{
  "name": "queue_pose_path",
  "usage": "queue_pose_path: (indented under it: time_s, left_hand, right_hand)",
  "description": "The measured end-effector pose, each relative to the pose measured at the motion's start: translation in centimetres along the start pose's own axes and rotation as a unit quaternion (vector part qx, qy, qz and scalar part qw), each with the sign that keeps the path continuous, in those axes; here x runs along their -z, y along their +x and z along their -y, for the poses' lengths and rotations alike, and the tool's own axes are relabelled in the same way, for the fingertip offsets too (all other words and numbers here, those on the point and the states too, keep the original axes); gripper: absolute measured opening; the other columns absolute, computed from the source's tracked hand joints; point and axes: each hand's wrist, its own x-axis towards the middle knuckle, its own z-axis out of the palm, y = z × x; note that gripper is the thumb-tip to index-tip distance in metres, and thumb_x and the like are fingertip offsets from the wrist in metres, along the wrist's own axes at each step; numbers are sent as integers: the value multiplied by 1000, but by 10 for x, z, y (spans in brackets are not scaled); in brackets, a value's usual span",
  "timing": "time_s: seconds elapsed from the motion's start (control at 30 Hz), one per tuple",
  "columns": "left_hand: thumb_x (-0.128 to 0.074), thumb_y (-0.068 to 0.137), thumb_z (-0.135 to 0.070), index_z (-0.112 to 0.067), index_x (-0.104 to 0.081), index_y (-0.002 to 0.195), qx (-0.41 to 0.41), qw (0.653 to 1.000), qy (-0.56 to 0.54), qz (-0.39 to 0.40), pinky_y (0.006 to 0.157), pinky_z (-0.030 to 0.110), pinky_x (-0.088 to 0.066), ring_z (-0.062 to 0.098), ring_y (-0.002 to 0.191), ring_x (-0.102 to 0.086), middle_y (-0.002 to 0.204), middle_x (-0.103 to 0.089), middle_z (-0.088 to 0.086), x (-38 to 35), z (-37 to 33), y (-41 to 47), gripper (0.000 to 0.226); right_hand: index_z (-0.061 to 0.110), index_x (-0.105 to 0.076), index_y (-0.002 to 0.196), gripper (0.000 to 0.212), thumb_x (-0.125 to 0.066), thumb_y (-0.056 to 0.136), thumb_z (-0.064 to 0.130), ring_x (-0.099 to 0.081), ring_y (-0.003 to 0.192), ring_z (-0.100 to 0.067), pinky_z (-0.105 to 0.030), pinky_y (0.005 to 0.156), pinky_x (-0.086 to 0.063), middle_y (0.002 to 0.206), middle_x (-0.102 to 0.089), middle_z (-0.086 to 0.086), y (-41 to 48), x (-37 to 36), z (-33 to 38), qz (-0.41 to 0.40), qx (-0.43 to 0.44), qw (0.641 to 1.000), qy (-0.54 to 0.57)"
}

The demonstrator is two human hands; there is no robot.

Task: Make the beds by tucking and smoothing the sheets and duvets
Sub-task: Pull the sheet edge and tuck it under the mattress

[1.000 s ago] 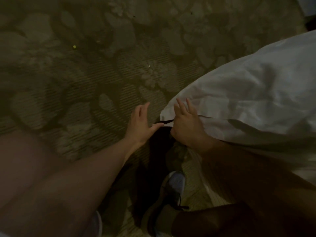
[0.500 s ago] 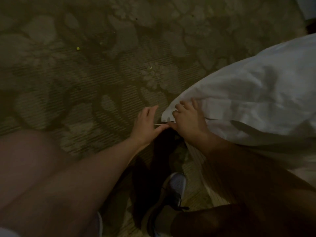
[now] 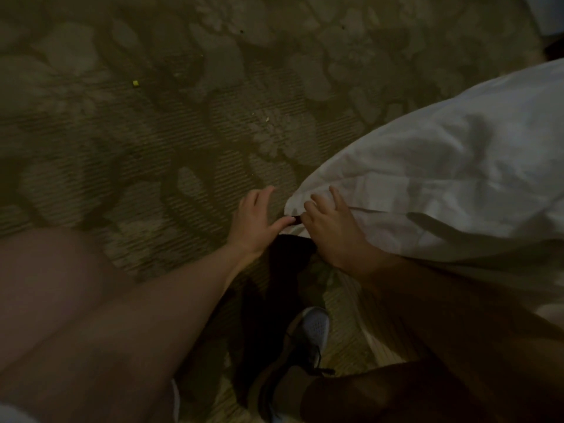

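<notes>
White duvet [image 3: 442, 166] fills the right of the frame, its corner hanging over the patterned carpet [image 3: 152, 132] at centre, just where both hands meet. Half a second ago the right hand [image 3: 332, 230] had its fingers bunched on that corner. Now they lie longer and looser across the top of the cloth, while the thumb sits at the edge beside a small dark gap. Whether it nips the hem there I cannot tell. The left hand [image 3: 254, 221] has hardly shifted: fingers spread above the carpet, thumb stretched right to touch the corner's tip, pinching nothing. The corner itself stays in much the same spot. This looks like squaring and flattening the corner rather than pulling it, so the tuck itself seems not yet done. A pale shoe [image 3: 311, 334] stands at lower centre.
</notes>
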Motion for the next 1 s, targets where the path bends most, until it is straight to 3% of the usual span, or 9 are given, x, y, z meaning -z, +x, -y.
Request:
queue_pose_path:
  time_s: [0.13,0.23,0.33,0.43,0.57,0.63,0.77,0.9,1.0]
  left_hand:
    - [-63,83,-48,-14,-36,141,7,1000,-4,5,104,36,-37,21,124,-40,135,-42,7,2,2,-2,73]
    - [-61,84,-49,-15,-35,142,17,1000,-17,13,103,34,-37,19,124,-40,135,-42,6,3,-1,-3,72]
    - [-58,87,-48,-21,-36,141,18,999,-26,32,87,28,-42,17,108,-49,119,-50,3,5,-6,-3,65]
    - [-48,93,-46,-29,-38,140,19,997,-32,69,72,27,-42,13,85,-54,92,-56,-3,11,-10,-5,51]
    - [-36,99,-43,-33,-43,138,68,980,-147,115,90,37,-48,21,102,-60,117,-63,6,12,-19,-2,41]
    - [-33,100,-41,-27,-52,131,138,947,-258,134,83,33,-49,17,104,-58,124,-59,4,11,-31,4,39]
    - [-39,101,-32,-9,-63,107,273,877,-360,164,55,21,-44,9,75,-54,95,-61,3,9,-41,12,34]
    - [-54,92,-6,-13,-67,85,302,866,-395,55,94,36,-49,24,103,-59,104,-63,6,-6,-34,18,17]
    - [-49,93,-4,-24,-64,78,331,864,-378,1,95,38,-49,20,105,-57,111,-60,2,-7,-33,25,28]
  right_hand:
    - [18,-62,114,32,-57,88,37,-47,118,-24,-48,110,-24,117,-58,-2,8,7,-3,-22,-24,999,41]
    - [14,-71,75,27,-78,71,40,-62,78,-27,-36,79,-44,76,-66,-4,13,11,-6,-118,-94,979,140]
    - [10,-70,85,36,-60,88,44,-60,86,-26,-36,77,-37,87,-66,-7,11,7,-3,-102,-145,945,276]
    - [6,-67,77,33,-66,85,38,-58,78,-23,-36,72,-43,81,-64,-8,7,8,-2,-166,-208,863,429]
    - [13,-60,68,25,-74,81,30,-56,73,-19,-35,67,-45,73,-58,-2,5,8,1,-194,-226,812,503]
    - [19,-55,66,26,-76,79,28,-52,72,-15,-31,66,-42,71,-52,2,3,14,4,-204,-220,807,510]
    - [10,-63,70,24,-74,81,29,-49,72,-12,-27,65,-37,73,-52,2,-7,10,9,-170,-200,821,507]
    - [8,-69,82,24,-60,92,29,-53,78,-15,-29,70,-39,81,-62,-6,-6,14,7,-174,-184,847,468]
    - [11,-67,101,27,-47,99,28,-55,90,-14,-27,77,-39,97,-62,-4,6,20,3,-150,-231,847,454]
